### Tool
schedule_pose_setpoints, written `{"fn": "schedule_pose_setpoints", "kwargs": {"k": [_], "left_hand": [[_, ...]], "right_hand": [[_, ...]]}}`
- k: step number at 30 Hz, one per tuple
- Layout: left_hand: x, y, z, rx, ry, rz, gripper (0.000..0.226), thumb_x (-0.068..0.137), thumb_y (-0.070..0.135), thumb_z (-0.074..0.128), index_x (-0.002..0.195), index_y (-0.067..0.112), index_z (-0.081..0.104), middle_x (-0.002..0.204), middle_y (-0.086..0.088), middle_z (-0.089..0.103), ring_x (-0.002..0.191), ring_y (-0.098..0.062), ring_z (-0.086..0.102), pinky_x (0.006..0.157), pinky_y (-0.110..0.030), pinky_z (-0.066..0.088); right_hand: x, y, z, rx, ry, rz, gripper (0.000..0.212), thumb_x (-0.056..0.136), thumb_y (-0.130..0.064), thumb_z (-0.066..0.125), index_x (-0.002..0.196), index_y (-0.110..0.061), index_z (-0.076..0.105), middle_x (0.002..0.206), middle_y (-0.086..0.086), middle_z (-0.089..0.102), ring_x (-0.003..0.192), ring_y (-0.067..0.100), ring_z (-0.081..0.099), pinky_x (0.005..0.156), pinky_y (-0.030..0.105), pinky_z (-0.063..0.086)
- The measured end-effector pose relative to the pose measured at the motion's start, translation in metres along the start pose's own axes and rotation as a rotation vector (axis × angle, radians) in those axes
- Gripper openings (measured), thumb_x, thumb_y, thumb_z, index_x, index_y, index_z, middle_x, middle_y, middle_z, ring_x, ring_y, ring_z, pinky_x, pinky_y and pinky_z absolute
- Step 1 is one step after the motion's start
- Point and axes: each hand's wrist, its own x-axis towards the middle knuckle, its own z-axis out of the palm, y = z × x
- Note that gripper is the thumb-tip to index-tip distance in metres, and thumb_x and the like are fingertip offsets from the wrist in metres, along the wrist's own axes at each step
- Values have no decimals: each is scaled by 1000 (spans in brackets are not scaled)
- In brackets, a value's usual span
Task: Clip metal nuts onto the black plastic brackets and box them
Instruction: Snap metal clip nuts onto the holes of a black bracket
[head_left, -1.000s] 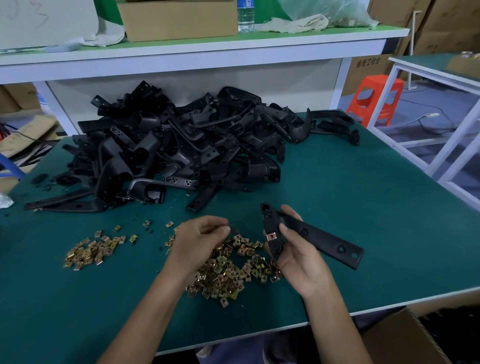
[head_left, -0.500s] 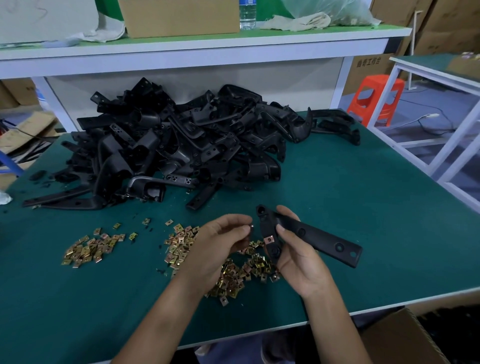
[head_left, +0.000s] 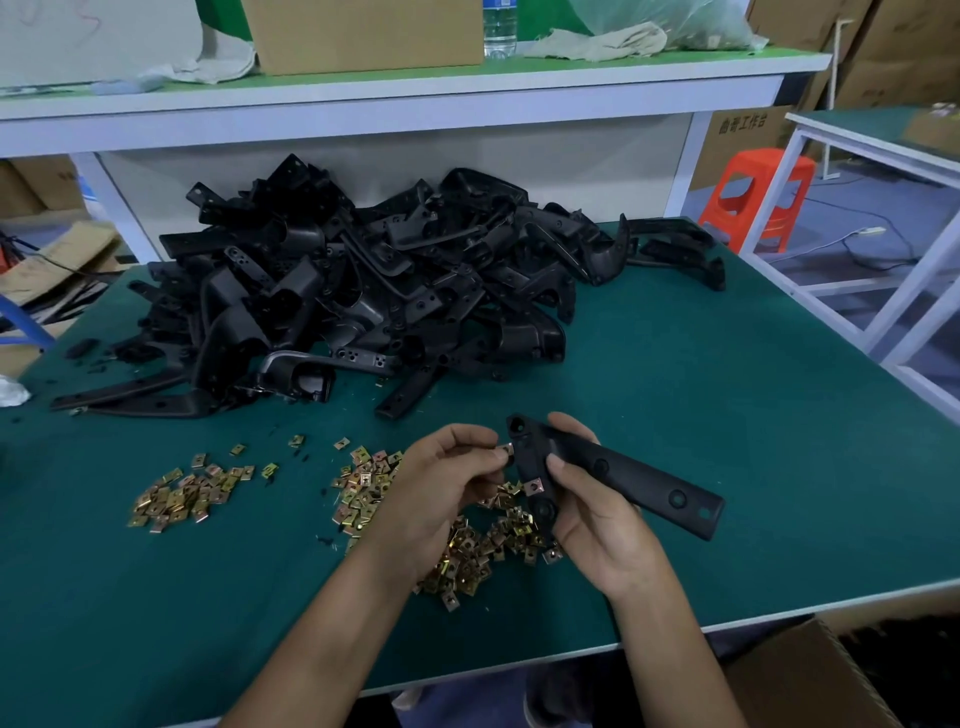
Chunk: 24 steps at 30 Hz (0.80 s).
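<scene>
My right hand (head_left: 597, 525) grips a long black plastic bracket (head_left: 634, 478) just above the green table (head_left: 727, 415). One metal nut (head_left: 535, 487) sits clipped on its near edge. My left hand (head_left: 441, 483) pinches another metal nut (head_left: 506, 450) against the bracket's left edge near its top end. Under both hands lies a loose heap of brass-coloured nuts (head_left: 467, 551). A second, smaller heap of nuts (head_left: 182, 493) lies to the left. A big pile of black brackets (head_left: 363, 291) fills the back of the table.
An open cardboard box (head_left: 810, 680) stands below the table's front edge at the right. A white shelf (head_left: 415, 93) with a carton and a water bottle (head_left: 500, 26) runs behind the pile. An orange stool (head_left: 753, 197) and another table frame stand at the right.
My left hand lifted from the heap of nuts with one nut and brought it right to the bracket's edge. My right hand raised the bracket slightly.
</scene>
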Motion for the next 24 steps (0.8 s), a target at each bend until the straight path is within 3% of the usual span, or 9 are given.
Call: {"fn": "schedule_pose_setpoints", "kwargs": {"k": [5, 13, 18, 22, 24], "left_hand": [[0, 2, -1, -72, -14, -43, 27, 85, -6, 70, 105, 10, 65, 75, -5, 68, 61, -11, 63, 56, -21, 52], [-8, 12, -5, 189, -169, -3, 36, 85, 0, 71, 116, 16, 67, 69, -3, 62, 60, -12, 58, 55, -20, 46], [-15, 24, 1, 342, -312, 43, 49, 85, -2, 72, 125, 25, 63, 72, -5, 59, 67, -13, 58, 64, -23, 47], [-25, 20, 8, 264, -383, -14, 50, 74, 9, 78, 119, 26, 69, 69, -9, 58, 64, -16, 58, 59, -21, 49], [-26, 8, 16, 344, -412, -69, 48, 67, 12, 80, 113, 24, 72, 72, -13, 66, 66, -20, 62, 57, -22, 51]], "right_hand": [[0, 1, 0, -65, -3, 8, 49, 81, -15, 75, 128, -25, 64, 135, 13, 64, 113, 25, 67, 89, 37, 57], [-10, -4, 0, -159, -10, 29, 54, 78, -19, 85, 128, -24, 64, 133, 19, 64, 102, 29, 69, 78, 37, 61], [-26, -19, 5, -164, -1, 59, 47, 83, -14, 75, 128, -24, 66, 131, 18, 66, 102, 28, 69, 81, 37, 59], [-52, -29, 13, -262, 11, 58, 47, 85, -11, 70, 129, -29, 66, 126, 13, 68, 96, 27, 67, 79, 38, 57], [-74, -24, 5, -359, 97, 35, 52, 87, -6, 66, 130, -35, 66, 125, 8, 69, 96, 23, 68, 74, 32, 56]]}}
